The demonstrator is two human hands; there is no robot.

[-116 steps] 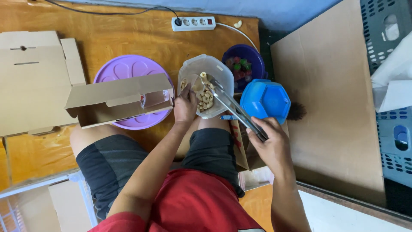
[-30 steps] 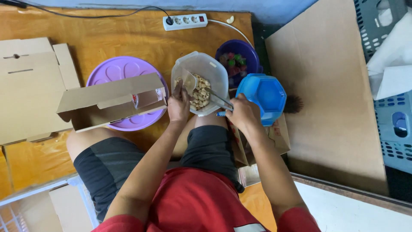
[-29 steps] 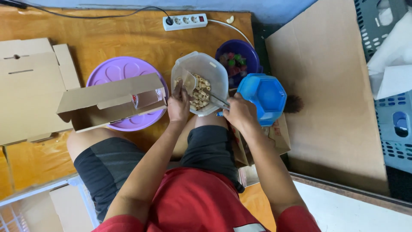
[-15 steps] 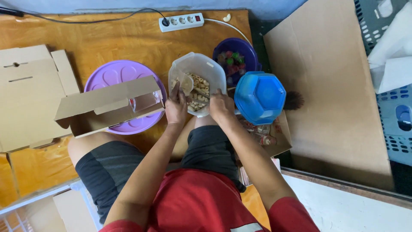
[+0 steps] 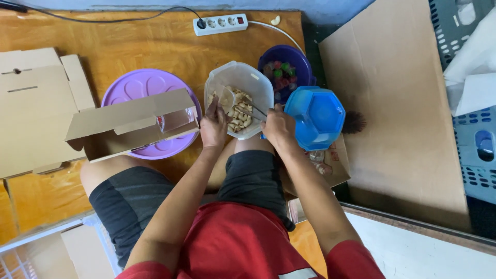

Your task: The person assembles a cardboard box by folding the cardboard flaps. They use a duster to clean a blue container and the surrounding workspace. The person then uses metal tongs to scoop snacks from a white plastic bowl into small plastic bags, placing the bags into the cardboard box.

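Head view looks straight down on someone seated on a wooden floor [image 5: 139, 46], a clear tub [image 5: 239, 105] propped between the knees. The tub holds small pale snack pieces [image 5: 239, 114] lying loose in a heap. The left hand [image 5: 213, 128] grips the tub's near rim and pinches a small clear bag [image 5: 226, 98] open over the pieces. The right hand [image 5: 279, 129] is closed on metal tongs [image 5: 254, 107] whose tips reach down among the pieces; whether the tips are holding any, I cannot tell.

By the look of them the pieces are light, dry and brittle, so a hard squeeze would likely crumble them; a soft pinch across a few at once seems the safer hold. The bag is thin, limp film and would probably fold shut unless held by its mouth. The tub looks stiff enough to steady by the rim.

Just right of the tub sits a blue lid [image 5: 314, 117], and beyond it a purple bowl [image 5: 287, 71] of coloured sweets. To the left, a cardboard box [image 5: 129, 124] rests over a lilac lid [image 5: 146, 98]. A power strip [image 5: 220, 24] lies near the wall.
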